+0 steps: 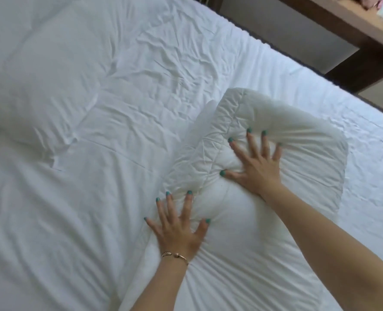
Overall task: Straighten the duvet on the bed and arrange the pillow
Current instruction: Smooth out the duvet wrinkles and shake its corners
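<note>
open sheet left of pillow; second pillow beyond.

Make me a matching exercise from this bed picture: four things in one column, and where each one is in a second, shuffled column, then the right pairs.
Things:
1. left hand
2. right hand
3. second pillow
4. bracelet

Places:
A. lying untouched at the far left of the bed
B. pressed flat, fingers spread, on the near left edge of the pillow
C. around the left wrist
D. pressed into the pillow's middle, farther from the camera

Pairs: 1-B, 2-D, 3-A, 4-C
</note>
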Tool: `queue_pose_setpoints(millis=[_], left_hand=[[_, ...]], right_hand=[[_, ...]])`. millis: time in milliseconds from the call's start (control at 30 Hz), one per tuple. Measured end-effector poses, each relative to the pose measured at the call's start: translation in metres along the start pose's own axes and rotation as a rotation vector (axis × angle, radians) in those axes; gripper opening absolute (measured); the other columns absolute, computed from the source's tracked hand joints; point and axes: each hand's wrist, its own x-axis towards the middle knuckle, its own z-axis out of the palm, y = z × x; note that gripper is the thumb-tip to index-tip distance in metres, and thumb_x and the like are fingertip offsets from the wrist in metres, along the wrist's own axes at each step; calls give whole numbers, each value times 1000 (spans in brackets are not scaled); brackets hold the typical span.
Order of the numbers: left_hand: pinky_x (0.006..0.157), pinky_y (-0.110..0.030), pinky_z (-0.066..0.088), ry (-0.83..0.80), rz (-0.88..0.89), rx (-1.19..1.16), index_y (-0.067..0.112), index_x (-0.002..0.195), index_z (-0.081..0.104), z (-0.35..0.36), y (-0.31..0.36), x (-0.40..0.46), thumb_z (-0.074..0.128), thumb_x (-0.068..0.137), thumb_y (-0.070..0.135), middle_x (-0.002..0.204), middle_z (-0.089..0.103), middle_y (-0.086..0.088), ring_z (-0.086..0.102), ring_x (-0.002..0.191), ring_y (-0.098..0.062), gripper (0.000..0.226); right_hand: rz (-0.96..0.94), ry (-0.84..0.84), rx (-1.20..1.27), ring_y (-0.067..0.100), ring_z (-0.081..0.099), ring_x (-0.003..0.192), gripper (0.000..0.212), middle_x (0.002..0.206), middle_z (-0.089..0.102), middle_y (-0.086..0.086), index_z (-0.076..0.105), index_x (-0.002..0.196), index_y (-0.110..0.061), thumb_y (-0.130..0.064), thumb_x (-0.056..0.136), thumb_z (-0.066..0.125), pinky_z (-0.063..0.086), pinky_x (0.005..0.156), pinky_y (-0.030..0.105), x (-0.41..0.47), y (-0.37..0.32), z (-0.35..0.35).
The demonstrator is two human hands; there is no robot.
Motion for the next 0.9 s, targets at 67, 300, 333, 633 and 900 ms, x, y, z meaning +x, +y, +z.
queue_pose_setpoints(millis=[67,300,333,633,900], left_hand=[[99,-76,17,-11,-25,-6,41,149,20,12,-4,14,29,81,75,155,27,-19,26,140,-44,76],[100,-71,21,31,-38,60,36,144,31,58,-9,47,25,87,71,146,37,-23,35,133,-45,68],[99,-71,22,43,-38,70,36,144,31,61,-10,50,27,87,70,144,38,-24,35,132,-45,67],[95,-72,29,103,-79,64,36,148,18,50,-5,42,25,85,67,145,34,-20,38,130,-41,71],[102,-61,25,123,-59,116,47,148,-2,41,-3,34,12,81,73,152,22,-12,30,134,-34,73]], right_hand=[[-11,-44,9,33,-22,145,91,161,-19,-4,-10,144,-56,-95,67,18,-4,110,69,15,-5,29],[-39,10,63,37,-13,146,90,161,-15,0,-9,146,-52,-92,69,14,-6,108,70,48,0,91],[-44,20,67,37,-12,146,91,161,-15,0,-11,146,-52,-92,69,14,-6,108,70,49,0,95],[30,24,251,25,-10,149,71,163,-5,-8,7,148,-52,-75,86,32,-9,112,65,-10,-2,34],[555,168,340,26,-6,149,64,162,6,-6,18,146,-54,-73,86,32,2,111,65,-177,33,71]])
